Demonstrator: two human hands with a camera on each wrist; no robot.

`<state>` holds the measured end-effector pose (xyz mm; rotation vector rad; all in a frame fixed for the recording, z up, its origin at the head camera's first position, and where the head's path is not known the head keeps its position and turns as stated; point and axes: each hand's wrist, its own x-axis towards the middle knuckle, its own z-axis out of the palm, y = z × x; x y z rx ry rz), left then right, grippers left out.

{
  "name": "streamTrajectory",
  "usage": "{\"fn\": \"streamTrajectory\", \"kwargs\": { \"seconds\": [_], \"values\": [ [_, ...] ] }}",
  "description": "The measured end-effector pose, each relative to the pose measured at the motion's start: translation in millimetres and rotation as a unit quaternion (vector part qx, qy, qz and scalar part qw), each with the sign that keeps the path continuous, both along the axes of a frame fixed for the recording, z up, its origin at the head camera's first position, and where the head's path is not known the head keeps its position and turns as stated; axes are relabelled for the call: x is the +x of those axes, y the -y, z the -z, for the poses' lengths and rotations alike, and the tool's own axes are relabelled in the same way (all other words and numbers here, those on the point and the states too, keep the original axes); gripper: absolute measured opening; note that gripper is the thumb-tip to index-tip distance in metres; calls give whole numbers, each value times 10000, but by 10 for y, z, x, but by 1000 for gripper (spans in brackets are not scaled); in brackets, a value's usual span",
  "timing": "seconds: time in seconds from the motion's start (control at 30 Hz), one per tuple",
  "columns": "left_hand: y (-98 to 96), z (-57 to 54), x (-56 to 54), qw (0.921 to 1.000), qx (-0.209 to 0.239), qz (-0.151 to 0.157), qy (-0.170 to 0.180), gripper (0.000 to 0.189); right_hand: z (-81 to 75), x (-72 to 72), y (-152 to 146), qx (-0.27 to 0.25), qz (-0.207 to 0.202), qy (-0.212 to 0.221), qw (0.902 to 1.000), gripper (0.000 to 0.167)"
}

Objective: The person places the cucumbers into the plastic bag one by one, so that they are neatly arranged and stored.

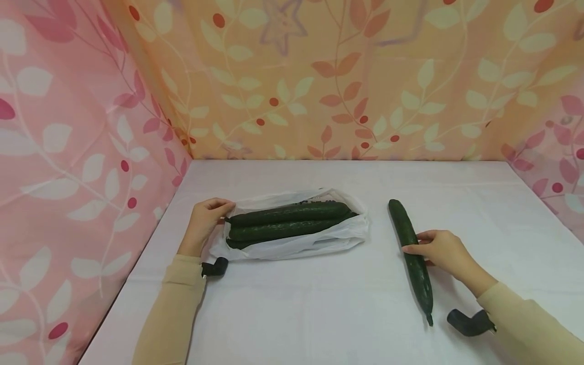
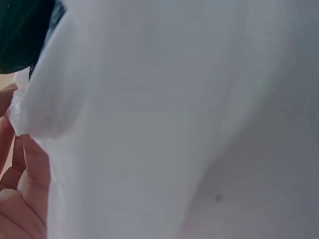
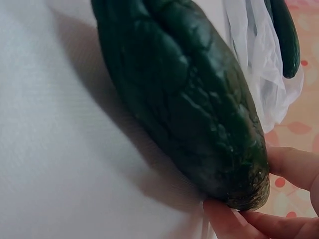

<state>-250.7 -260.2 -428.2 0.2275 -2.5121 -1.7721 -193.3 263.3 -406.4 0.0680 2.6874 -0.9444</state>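
Note:
Dark green cucumbers [image 1: 287, 213] lie side by side in a thin white plastic bag [image 1: 301, 248], whose mouth faces my left hand [image 1: 204, 220]. The fingertips of that hand pinch the bag's edge. In the left wrist view, thumb and fingers [image 2: 35, 164] hold a fold of the plastic bag [image 2: 124, 124], which covers most of the picture. To the right of the bag, my right hand [image 1: 444, 253] grips a single cucumber [image 1: 401, 223] around its middle, thumb on the near side. This cucumber [image 3: 184, 99] fills the right wrist view, casting a shadow on the cloth.
A white cloth covers the table [image 1: 296, 314]. Floral fabric stands as a wall at the back [image 1: 319, 101] and along the left side [image 1: 68, 152]. Small black devices [image 1: 470, 323] are strapped at both wrists, below the beige sleeves.

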Motion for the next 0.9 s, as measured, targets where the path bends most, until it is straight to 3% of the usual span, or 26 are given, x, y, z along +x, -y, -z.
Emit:
{"fn": "streamTrajectory", "kwargs": {
  "seconds": [0.5,0.73,0.9],
  "values": [
    [-20,-32,12,9995,217,-212,-34,40,-17,-19,-1,18,-41,130,9999,83],
    [-15,-61,42,9997,127,-57,211,44,-20,-52,-18,-422,114,325,9985,81],
    [-9,-39,26,9995,249,-28,184,41,-8,-86,-82,-733,104,689,9949,77]
  ]
}}
